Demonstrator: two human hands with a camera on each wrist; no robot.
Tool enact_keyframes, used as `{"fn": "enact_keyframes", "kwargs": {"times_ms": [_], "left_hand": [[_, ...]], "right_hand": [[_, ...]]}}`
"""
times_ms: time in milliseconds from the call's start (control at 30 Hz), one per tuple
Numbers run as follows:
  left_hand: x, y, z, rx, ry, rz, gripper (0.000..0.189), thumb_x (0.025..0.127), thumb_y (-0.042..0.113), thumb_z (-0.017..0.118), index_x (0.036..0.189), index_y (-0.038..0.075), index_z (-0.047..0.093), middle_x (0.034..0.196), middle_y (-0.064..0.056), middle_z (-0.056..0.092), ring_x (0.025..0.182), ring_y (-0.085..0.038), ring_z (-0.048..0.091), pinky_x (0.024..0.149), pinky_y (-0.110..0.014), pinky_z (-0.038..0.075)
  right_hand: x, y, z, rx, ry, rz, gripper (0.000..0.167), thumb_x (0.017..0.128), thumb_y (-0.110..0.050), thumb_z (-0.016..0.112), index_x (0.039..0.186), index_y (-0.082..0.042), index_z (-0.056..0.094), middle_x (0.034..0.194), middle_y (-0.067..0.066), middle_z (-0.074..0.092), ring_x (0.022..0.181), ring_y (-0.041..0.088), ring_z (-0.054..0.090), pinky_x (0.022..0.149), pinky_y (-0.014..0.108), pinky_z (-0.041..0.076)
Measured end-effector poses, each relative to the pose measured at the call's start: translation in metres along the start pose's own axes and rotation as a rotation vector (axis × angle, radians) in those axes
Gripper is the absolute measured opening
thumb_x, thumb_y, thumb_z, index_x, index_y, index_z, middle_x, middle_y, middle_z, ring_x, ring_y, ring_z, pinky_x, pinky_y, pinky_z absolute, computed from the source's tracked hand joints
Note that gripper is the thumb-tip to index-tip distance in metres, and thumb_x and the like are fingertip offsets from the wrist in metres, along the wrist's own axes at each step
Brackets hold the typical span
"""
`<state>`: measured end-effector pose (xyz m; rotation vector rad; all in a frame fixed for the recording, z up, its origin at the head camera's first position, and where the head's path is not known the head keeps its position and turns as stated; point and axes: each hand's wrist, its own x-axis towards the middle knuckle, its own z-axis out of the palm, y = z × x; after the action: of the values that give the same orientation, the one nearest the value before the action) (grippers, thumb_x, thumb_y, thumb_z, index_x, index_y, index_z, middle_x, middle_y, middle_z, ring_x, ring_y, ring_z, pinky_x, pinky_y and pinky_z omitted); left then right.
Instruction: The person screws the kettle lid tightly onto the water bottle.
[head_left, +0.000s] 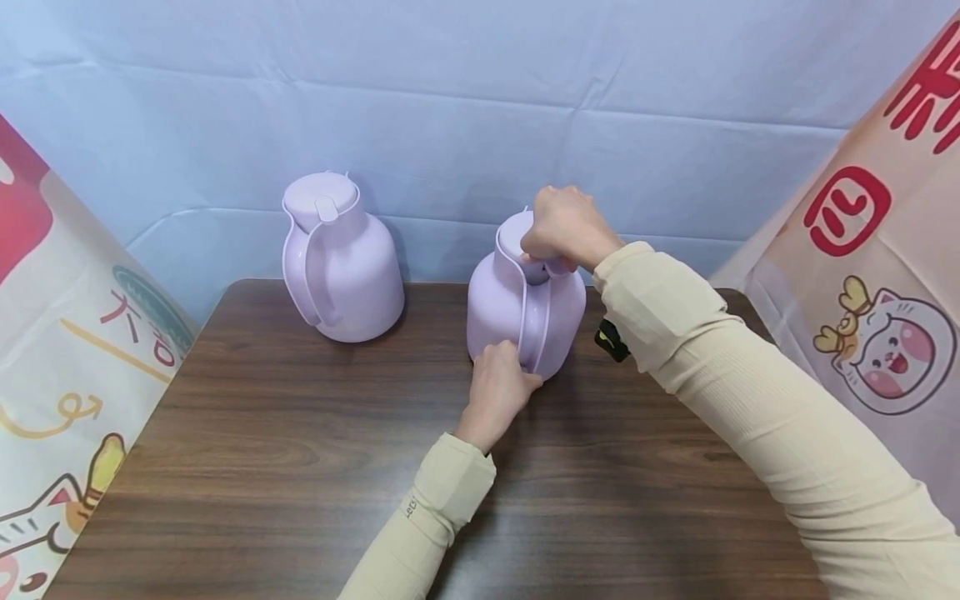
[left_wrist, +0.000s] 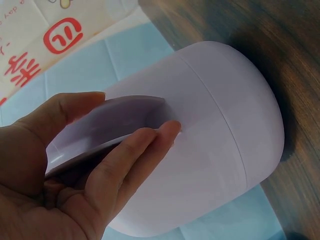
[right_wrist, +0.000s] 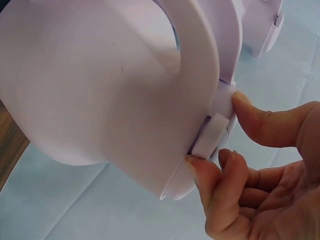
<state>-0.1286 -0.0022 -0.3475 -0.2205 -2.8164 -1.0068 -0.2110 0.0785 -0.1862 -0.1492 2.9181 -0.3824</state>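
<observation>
Two lavender thermos jugs stand upright at the back of the table. At the right-hand jug (head_left: 486, 304), my left hand (head_left: 497, 393) holds the lower part of the handle (head_left: 534, 321). The left wrist view shows thumb and fingers (left_wrist: 137, 160) on opposite sides of that handle (left_wrist: 115, 117). Above, my right hand (head_left: 568, 229) grips the lid (head_left: 513, 235) at the jug's top. In the right wrist view, thumb and fingertips pinch the lid's rim on either side of its small lever (right_wrist: 211, 137). The second jug (head_left: 363, 275) stands to the left, untouched, its lid on.
The dark wooden table (head_left: 300, 467) stretches toward me. A pale blue cloth (head_left: 450, 100) hangs right behind the jugs. Printed cloths with cartoon figures flank the table on the left (head_left: 90, 350) and right (head_left: 795, 317).
</observation>
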Motion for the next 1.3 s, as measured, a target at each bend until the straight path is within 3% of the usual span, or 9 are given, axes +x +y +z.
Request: {"fn": "enact_keyframes", "kwargs": {"times_ms": [500, 800, 1300], "left_hand": [[-0.0009, 0.0007, -0.002, -0.001, 0.002, 0.001, 0.018, 0.061, 0.01, 0.077, 0.062, -0.001, 0.063, 0.057, -0.009, 0.059, 0.058, -0.025, 0.058, 0.063, -0.036, 0.048], [-0.0005, -0.0019, -0.002, -0.009, -0.035, 0.003, 0.018, 0.063, 0.01, 0.077, 0.06, 0.001, 0.061, 0.053, -0.005, 0.055, 0.052, -0.018, 0.051, 0.057, -0.032, 0.046], [-0.0008, -0.0028, -0.002, 0.015, -0.046, 0.015, 0.019, 0.066, 0.012, 0.075, 0.059, 0.003, 0.06, 0.052, -0.003, 0.053, 0.052, -0.02, 0.051, 0.055, -0.031, 0.045]], "right_hand": [[-0.0007, -0.001, 0.0007, -0.002, 0.0, 0.007, 0.013, 0.074, -0.01, 0.061, 0.069, -0.006, 0.05, 0.058, 0.006, 0.05, 0.039, 0.015, 0.05, 0.041, 0.023, 0.04], [0.0009, 0.0008, -0.0015, 0.012, -0.013, 0.024, 0.022, 0.074, -0.017, 0.069, 0.079, 0.0, 0.055, 0.075, 0.014, 0.055, 0.043, 0.016, 0.054, 0.044, 0.026, 0.047], [-0.0016, 0.0069, -0.0035, 0.063, -0.008, 0.012, 0.028, 0.073, -0.017, 0.071, 0.083, 0.003, 0.055, 0.079, 0.014, 0.053, 0.05, 0.019, 0.055, 0.049, 0.031, 0.05]]}}
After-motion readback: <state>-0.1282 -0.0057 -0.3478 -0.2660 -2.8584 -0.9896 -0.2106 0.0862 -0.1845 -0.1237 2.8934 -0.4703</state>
